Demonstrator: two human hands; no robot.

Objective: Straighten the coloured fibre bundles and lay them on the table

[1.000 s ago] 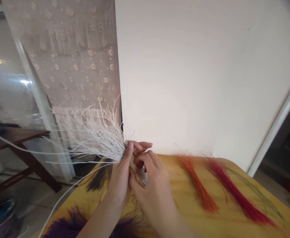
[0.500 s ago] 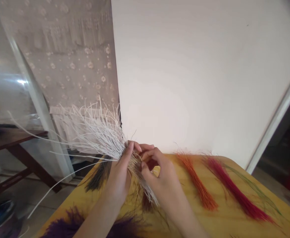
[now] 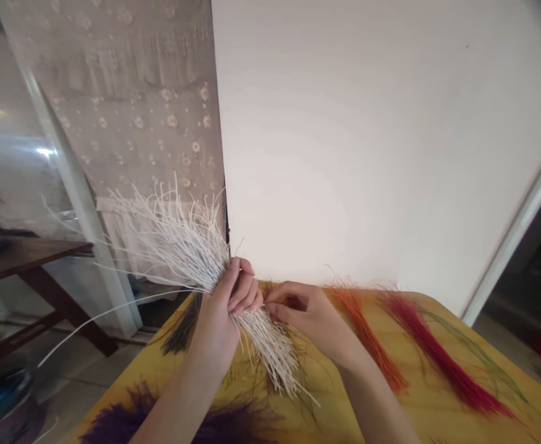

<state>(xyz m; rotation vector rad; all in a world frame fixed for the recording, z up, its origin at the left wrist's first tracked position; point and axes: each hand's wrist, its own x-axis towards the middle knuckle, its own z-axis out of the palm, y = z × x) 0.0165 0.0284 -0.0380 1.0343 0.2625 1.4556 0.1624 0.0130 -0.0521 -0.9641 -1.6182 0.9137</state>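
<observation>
My left hand is closed around a thick bundle of white stiff fibres. The bundle fans out up and to the left; its lower ends hang over the yellow table. My right hand sits just to the right of the bundle, fingers curled and pinched at its edge. What those fingers pinch is too small to make out.
On the table lie an orange fibre bundle, a red bundle and thin green strands to the right. A purple bundle and a dark bundle lie left. White wall behind; wooden bench at far left.
My left hand has wrapped fully round the white bundle and raised it a little. My right hand has moved off to the right, and more of the bundle's lower ends show.
</observation>
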